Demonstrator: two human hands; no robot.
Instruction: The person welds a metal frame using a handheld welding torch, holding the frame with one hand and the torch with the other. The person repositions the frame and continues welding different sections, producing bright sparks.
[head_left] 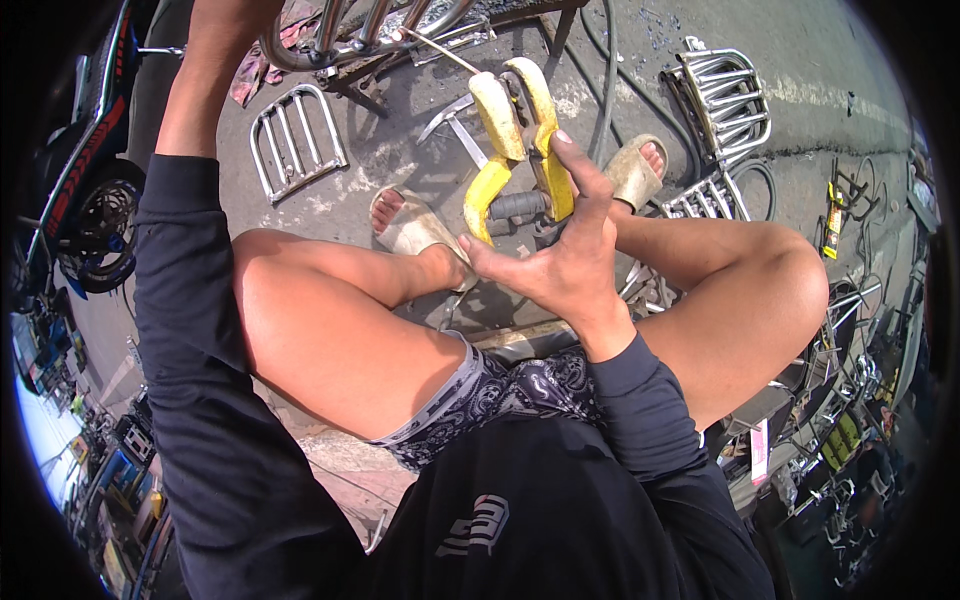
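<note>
In my right hand [575, 260] is a worn yellow welding electrode holder [555, 165], held with thumb and fingers spread around its sides. A thin welding rod [440, 50] sticks out of its jaws. The rod's far end reaches a shiny tubular metal rack [370, 35] at the top. My left hand [232, 18] is beside that rack's left end, mostly cut off by the upper edge, its fingers hidden. On the ground between my sandalled feet lies a chipping hammer [460, 130], partly covered by the electrode holder.
A finished-looking barred metal rack [297, 145] lies at the left. Several similar racks [725, 100] are stacked at the right, near dark cables [608, 90]. A motorbike [100, 215] stands far left. Metal scraps [850, 400] clutter the right side, with a yellow packet [832, 220].
</note>
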